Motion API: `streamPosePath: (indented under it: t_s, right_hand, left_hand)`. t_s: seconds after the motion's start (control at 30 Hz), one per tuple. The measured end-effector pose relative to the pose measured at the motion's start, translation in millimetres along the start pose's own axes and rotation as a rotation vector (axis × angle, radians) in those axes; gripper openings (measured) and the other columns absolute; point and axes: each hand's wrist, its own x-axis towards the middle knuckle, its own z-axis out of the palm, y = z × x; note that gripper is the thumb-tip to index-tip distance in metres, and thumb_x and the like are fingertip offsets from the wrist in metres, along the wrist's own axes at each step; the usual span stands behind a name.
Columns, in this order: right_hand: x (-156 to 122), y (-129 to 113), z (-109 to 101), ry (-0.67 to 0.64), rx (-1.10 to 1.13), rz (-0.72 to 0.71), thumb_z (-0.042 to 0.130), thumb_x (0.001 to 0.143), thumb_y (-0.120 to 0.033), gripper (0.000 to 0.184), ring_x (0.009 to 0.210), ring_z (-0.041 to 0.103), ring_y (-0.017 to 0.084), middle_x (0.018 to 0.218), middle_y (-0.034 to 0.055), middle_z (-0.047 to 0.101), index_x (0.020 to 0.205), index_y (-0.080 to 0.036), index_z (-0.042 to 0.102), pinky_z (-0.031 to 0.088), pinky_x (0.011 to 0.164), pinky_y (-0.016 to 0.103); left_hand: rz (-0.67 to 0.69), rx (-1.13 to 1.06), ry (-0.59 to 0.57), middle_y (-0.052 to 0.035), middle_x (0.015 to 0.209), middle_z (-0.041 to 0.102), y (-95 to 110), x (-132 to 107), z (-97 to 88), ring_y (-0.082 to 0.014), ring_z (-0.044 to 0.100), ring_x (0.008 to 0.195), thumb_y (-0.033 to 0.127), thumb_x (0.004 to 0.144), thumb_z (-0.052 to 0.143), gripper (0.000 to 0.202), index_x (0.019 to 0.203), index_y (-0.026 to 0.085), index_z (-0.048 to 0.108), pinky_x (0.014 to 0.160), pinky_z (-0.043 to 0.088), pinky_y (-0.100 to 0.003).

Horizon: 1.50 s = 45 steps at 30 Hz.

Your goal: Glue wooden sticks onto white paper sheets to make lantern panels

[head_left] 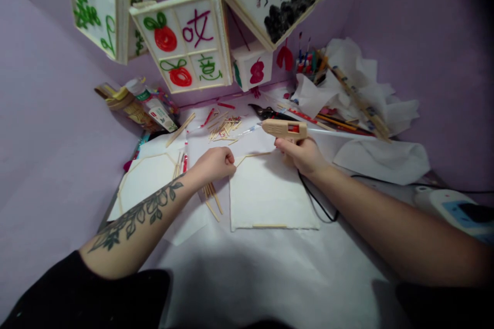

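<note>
My right hand [303,154] is wrapped round the handle of a beige hot glue gun [283,127], its nozzle pointing left. My left hand [216,165] is closed in a pinch at the upper left corner of a white panel [274,193]. From its fingertips runs a short thin wooden stick [241,161], slanting across that corner. Another stick [258,154] lies along the panel's top edge, and a third [269,225] along its bottom edge. Below my left wrist several loose wooden sticks [211,198] lie beside the panel.
Decorated lanterns [185,43] hang above the table. A pile of short sticks [226,127] and black-bladed pruning shears [270,112] lie behind. Another white panel with stick edging [148,180] is at left, near bottles [156,108]. Crumpled white paper [353,74] and a black cord [320,205] are at right.
</note>
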Motion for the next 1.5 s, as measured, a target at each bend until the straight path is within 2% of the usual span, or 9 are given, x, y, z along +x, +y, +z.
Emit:
streamPosePath:
  t_s: [0.23,0.37,0.53,0.6,0.7,0.83,1.03,1.33,1.5]
  right_hand:
    - [1.9,3.4,-1.0,-0.009,-0.002,-0.051,0.074,0.07,-0.037,0.02,0.063,0.053,0.017,0.064,-0.0018,0.059,0.079,-0.02,0.069,0.044,0.064,0.032]
    - [2.3,4.7,-2.2,-0.017,-0.01,-0.072,0.072,0.071,-0.037,0.019,0.068,0.057,0.019,0.068,-0.0003,0.062,0.076,-0.02,0.069,0.045,0.066,0.033]
    - [3.4,6.6,-2.9,-0.006,-0.012,-0.072,0.072,0.07,-0.04,0.021,0.068,0.057,0.019,0.068,-0.0001,0.061,0.073,-0.02,0.065,0.044,0.064,0.032]
    - [3.6,6.2,-2.3,-0.001,0.005,-0.058,0.072,0.069,-0.041,0.023,0.065,0.054,0.017,0.065,-0.001,0.058,0.069,-0.02,0.063,0.043,0.062,0.031]
    - [2.9,3.9,-0.7,0.015,0.032,-0.008,0.071,0.068,-0.041,0.025,0.059,0.05,0.016,0.06,-0.0017,0.055,0.062,-0.021,0.059,0.041,0.058,0.03]
    - [0.9,3.0,-0.3,0.025,0.046,0.023,0.071,0.065,-0.04,0.024,0.057,0.049,0.015,0.059,-0.0014,0.055,0.061,-0.021,0.057,0.04,0.055,0.029]
    - [-0.6,4.8,-1.3,0.014,0.022,0.048,0.072,0.067,-0.041,0.024,0.059,0.05,0.016,0.063,0.0001,0.057,0.066,-0.02,0.061,0.04,0.055,0.029]
    - [-2.5,-0.8,2.3,0.034,-0.017,0.082,0.073,0.063,-0.042,0.024,0.057,0.048,0.016,0.062,0.0005,0.056,0.068,-0.021,0.063,0.038,0.051,0.029]
    - [-2.6,2.4,0.3,0.014,0.001,0.074,0.074,0.065,-0.043,0.025,0.063,0.053,0.018,0.07,0.0012,0.061,0.076,-0.022,0.066,0.043,0.058,0.031]
  left_hand:
    - [0.025,-0.016,0.028,-0.0001,0.074,0.07,-4.9,1.8,5.3,-0.0169,0.062,0.068,0.022,0.064,0.062,0.013,0.077,0.02,0.066,0.058,0.042,-0.025]
    - [0.026,-0.045,0.072,0.0011,0.07,0.068,-7.4,-1.3,1.3,-0.016,0.061,0.065,0.025,0.066,0.064,0.012,0.076,0.02,0.065,0.057,0.041,-0.025]
    - [0.029,-0.091,0.196,-0.0009,0.077,0.069,-14.4,-14.1,-7.0,-0.0164,0.062,0.071,0.027,0.081,0.053,0.018,0.087,0.018,0.067,0.064,0.045,-0.027]
    - [0.105,-0.121,0.287,-0.0026,0.086,0.071,-19.3,-18.1,-1.3,-0.017,0.063,0.078,0.025,0.084,0.05,0.022,0.093,0.018,0.069,0.073,0.048,-0.029]
    - [0.316,-0.153,0.419,-0.006,0.098,0.07,-25.7,-19.7,16.2,-0.0187,0.062,0.095,0.014,0.086,0.046,0.027,0.093,0.019,0.072,0.089,0.049,-0.033]
    - [0.466,-0.06,0.486,-0.0094,0.118,0.066,-28.6,-19.0,34.4,-0.0238,0.054,0.115,0.017,0.091,0.047,0.029,0.105,0.021,0.072,0.101,0.043,-0.044]
    - [0.495,0.084,0.49,-0.0105,0.131,0.061,-33.3,-22.9,39.0,-0.0308,0.047,0.125,0.033,0.094,0.051,0.033,0.12,0.023,0.067,0.102,0.038,-0.052]
    - [0.487,0.213,0.443,-0.0131,0.133,0.061,-34.3,-25.7,44.3,-0.0339,0.05,0.121,0.041,0.094,0.052,0.038,0.124,0.023,0.065,0.093,0.042,-0.05]
    - [0.488,0.245,0.422,-0.0136,0.134,0.061,-34.3,-25.1,44.2,-0.0356,0.051,0.119,0.044,0.093,0.054,0.039,0.124,0.023,0.066,0.09,0.043,-0.052]
